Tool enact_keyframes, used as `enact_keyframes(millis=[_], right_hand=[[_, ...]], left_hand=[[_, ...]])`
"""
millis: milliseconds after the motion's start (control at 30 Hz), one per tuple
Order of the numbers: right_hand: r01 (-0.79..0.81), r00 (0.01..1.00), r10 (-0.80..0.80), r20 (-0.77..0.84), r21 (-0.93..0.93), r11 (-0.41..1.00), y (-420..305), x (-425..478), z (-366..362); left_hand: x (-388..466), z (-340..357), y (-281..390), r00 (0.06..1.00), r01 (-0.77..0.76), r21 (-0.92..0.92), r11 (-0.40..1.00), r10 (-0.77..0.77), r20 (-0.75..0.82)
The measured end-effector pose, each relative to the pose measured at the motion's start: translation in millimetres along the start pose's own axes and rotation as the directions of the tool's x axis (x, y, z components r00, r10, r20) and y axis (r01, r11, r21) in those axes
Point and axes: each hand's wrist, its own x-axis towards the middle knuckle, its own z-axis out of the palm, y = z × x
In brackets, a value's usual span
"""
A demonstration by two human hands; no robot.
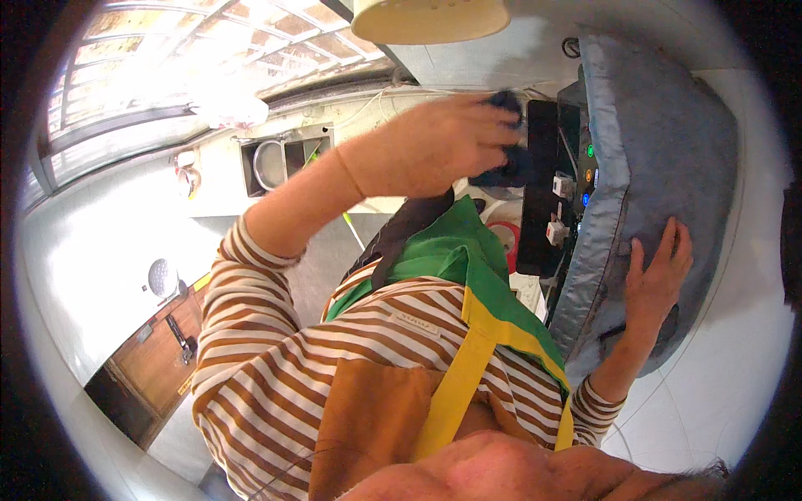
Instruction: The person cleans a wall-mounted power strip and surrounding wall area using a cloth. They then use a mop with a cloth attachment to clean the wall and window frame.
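My left hand (451, 141) grips a dark blue cloth (501, 172) by the black front panel of an appliance. Bunched cloth shows above and below its fingers, and the palm is hidden. My right hand (658, 282) rests on a grey fabric cover (683, 144) with its fingers apart and holds nothing. The cover drapes over the appliance, whose lit round buttons (590, 150) show beside the cover's hem. Two white plugs (559, 210) sit close to a long black panel (540, 188). I wear a green apron (489, 257) with yellow straps over a striped shirt.
A metal sink (269, 166) with a round pan lies at the upper left, below a barred window (219, 50). Further down are a perforated ladle (164, 277) and a wooden board (156, 351) with a dark-handled tool. A cream lampshade-like object (432, 19) hangs at the top.
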Motion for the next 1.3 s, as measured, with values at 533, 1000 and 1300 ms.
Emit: enact_keyframes(millis=[533, 1000, 1300], right_hand=[[-0.246, 0.958, 0.24, -0.159, -0.022, 0.969, -86, 27, -34], [-0.342, 0.921, 0.275, -0.277, -0.231, 0.911, -136, 99, 41], [-0.306, 0.795, 0.298, -0.529, 0.074, 0.949, -81, 103, 57]], left_hand=[[-114, 68, -71, 0.972, 0.021, -0.189, 0.982, 0.024, 0.234], [-211, 39, -163, 0.942, 0.113, -0.261, 0.959, -0.02, 0.334], [-218, 75, -155, 0.957, 0.216, -0.309, 0.926, -0.139, 0.255]])
